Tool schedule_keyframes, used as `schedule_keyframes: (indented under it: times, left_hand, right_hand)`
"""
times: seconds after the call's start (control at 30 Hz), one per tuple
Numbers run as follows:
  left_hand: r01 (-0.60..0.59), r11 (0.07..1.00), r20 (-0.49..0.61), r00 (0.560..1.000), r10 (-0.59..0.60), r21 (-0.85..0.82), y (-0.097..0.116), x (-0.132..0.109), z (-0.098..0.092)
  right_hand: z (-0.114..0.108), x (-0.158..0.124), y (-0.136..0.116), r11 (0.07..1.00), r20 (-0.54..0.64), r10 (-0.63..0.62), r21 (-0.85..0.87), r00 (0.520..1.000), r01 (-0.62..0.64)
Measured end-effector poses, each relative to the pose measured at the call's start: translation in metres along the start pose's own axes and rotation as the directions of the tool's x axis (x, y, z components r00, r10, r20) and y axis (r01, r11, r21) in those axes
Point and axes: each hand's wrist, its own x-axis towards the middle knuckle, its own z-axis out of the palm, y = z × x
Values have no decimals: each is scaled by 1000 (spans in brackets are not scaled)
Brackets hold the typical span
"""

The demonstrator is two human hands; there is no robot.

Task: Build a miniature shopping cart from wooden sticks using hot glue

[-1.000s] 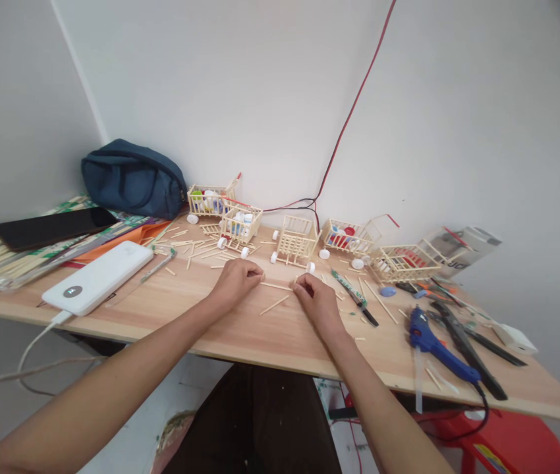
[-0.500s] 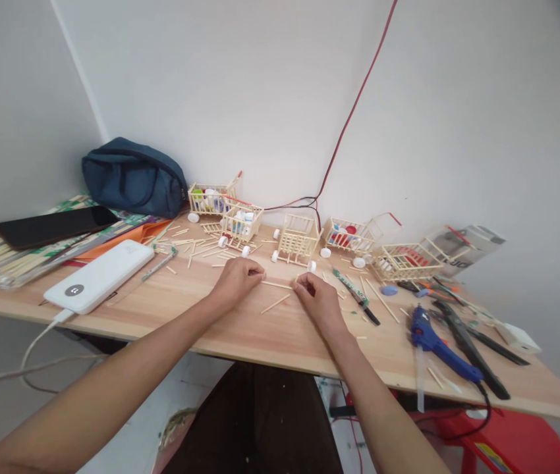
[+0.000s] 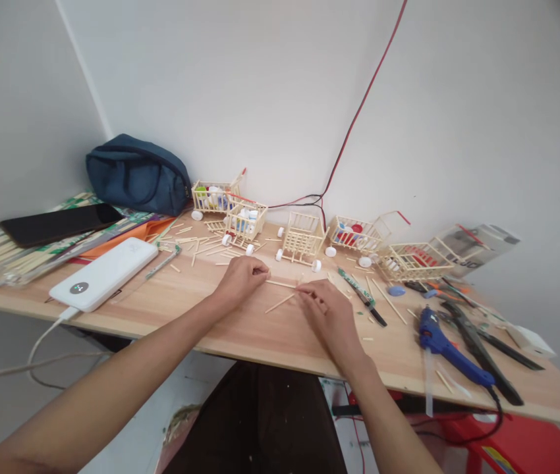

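My left hand rests on the wooden tabletop, its fingers pinched on the left end of a thin wooden stick that lies flat. My right hand lies just right of that stick, fingers stretched out low over the table and holding nothing. A second loose stick lies slantwise between the two hands, close to the right fingertips. Behind the hands stands an empty stick-built cart with white wheels.
More stick carts line the wall, with scattered sticks around them. A white power bank, black phone and blue pouch sit left. A blue glue gun, pliers and a craft knife lie right.
My right hand has let go of the stick's right end and drawn back toward me with its fingers flattened. The left hand stays pinched on the stick. The view has shifted slightly.
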Motion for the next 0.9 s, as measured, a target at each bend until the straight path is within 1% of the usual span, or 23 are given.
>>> schedule_keyframes:
  times: [0.07,0.13,0.2,0.33,0.5,0.6,0.77,0.9]
  left_hand:
    - [-10,1000,-2,1000,10,10,1,0,0]
    - [-15,1000,-1,1000,15,18,2,0,0]
    - [-16,1000,4,1000,16,18,2,0,0]
    - [-12,1000,4,1000,12,-3,0,1,0]
    - [-40,999,4,999,40,5,-1,1,0]
    - [-38,999,2,999,38,3,-1,1,0]
    - [-17,1000,7,1000,17,-4,1,0,-1]
    - [-23,1000,-1,1000,23,18,1,0,-1]
  right_hand:
    - [5,-3,-8,991,111,-117,-45,987,123]
    - [11,-4,-14,977,181,-164,-109,970,185]
    - [14,-3,-18,963,232,-166,-170,959,208]
    - [15,0,-22,942,304,-127,-261,944,210]
    - [13,-2,-22,926,303,-111,-314,947,209]
    - [12,-4,-20,929,290,-89,-320,953,184]
    - [7,-6,-16,957,234,-70,-259,970,131]
    - [5,-8,-16,959,255,-106,-231,961,167]
